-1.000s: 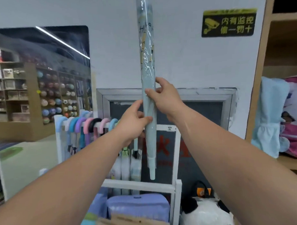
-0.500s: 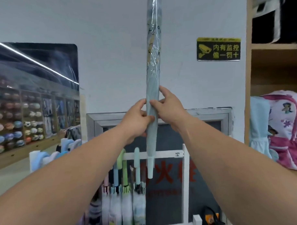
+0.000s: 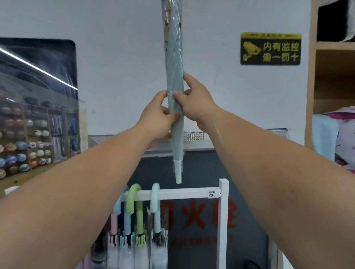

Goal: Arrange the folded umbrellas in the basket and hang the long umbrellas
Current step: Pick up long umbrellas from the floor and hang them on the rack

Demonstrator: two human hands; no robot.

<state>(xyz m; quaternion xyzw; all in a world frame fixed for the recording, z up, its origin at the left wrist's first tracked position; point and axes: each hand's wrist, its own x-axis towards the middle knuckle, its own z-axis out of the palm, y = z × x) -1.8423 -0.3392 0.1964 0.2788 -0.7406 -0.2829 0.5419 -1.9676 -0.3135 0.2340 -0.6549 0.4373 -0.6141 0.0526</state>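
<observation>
Both hands clasp one long umbrella [image 3: 174, 64], pale blue-grey and wrapped in a clear plastic sleeve, at about the same spot on its lower half. The left hand [image 3: 158, 117] wraps it from the left with its fingers curled across the front. The right hand [image 3: 194, 101] pinches it from the right, its thumb [image 3: 177, 94] pressed on the front just above the left fingers and its forefinger stretched up along the umbrella's right edge. Both forearms reach forward and up from the lower corners, meeting at the grip. The umbrella stands nearly upright: above the hands it runs out of the top of the view, and below them it narrows to a pale tip [image 3: 178, 175], which hangs just above a white rail [image 3: 184, 194], apart from it. Lower and left of the grip, long umbrellas hook over that rail by their curved handles, among them a green handle [image 3: 134, 198] and a light blue handle [image 3: 155, 197], with their canopies hanging down in plastic. Behind the rail is a dark panel [image 3: 245, 212] with red characters. Up and right of the grip a yellow-and-black camera sign [image 3: 270, 48] is fixed to the pale wall, with a wooden shelf unit [image 3: 310, 89] farther right. Far to the left, a glossy pane [image 3: 31, 109] shows shop shelves.
</observation>
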